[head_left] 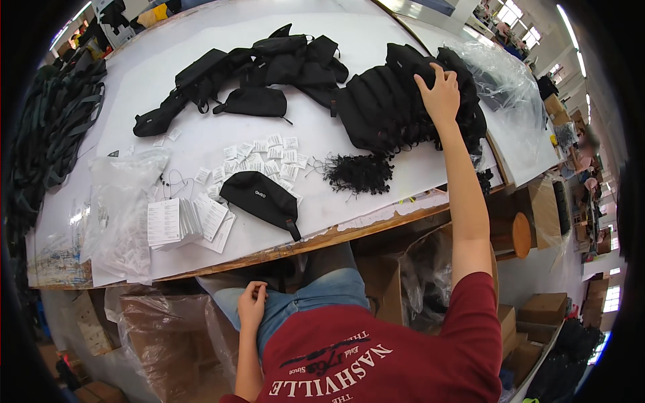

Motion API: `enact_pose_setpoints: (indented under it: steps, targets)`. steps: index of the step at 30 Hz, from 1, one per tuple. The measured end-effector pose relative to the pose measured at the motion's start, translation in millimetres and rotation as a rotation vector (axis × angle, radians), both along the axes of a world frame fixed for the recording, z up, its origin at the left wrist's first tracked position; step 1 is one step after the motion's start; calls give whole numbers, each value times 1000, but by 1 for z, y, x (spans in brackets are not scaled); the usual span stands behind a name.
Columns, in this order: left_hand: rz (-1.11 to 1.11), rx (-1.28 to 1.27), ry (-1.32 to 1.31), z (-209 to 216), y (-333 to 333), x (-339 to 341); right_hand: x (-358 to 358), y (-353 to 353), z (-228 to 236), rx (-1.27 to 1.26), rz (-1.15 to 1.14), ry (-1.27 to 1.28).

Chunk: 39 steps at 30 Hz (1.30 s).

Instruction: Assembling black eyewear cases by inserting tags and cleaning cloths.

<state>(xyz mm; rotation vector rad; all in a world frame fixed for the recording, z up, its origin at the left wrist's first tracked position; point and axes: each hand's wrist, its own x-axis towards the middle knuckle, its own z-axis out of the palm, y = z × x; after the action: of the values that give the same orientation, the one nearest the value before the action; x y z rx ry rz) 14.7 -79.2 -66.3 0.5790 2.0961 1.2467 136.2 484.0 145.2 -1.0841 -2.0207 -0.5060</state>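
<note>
My right arm reaches out to the far right, where my right hand (441, 97) lies on a packed row of black fabric pouches (376, 101). Its thumb and fingers are spread over the top of the row, and I see no pouch gripped in them. On my lap, against the blue jeans, my left hand (251, 305) rests with its fingers curled in, and nothing shows in it. A single black pouch (261, 199) lies in front of me near the table edge, tilted, with a zip pull at its right end.
White printed cards (176, 223) are stacked left of the single pouch; small white labels (259, 161) lie behind it. Black cords (359, 174) form a heap. More pouches (252, 102) lie farther back. A clear plastic bag (117, 215) and dark straps (57, 127) are at left.
</note>
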Motion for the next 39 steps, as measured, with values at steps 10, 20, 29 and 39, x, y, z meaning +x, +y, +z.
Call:
enact_pose_setpoints:
  steps: [10,20,29,39]
  targets:
    - [-19,-8,5,-1,3,0,-25,-25,5,187,143,-191]
    - [13,-21,-11,-3,-3,0,-29,7,-8,-402,188,223]
    - [12,-11,1,-7,0,1,4,0,-3,-316,92,225]
    - [29,-31,29,-2,0,0,-65,-125,-55,-601,678,-171]
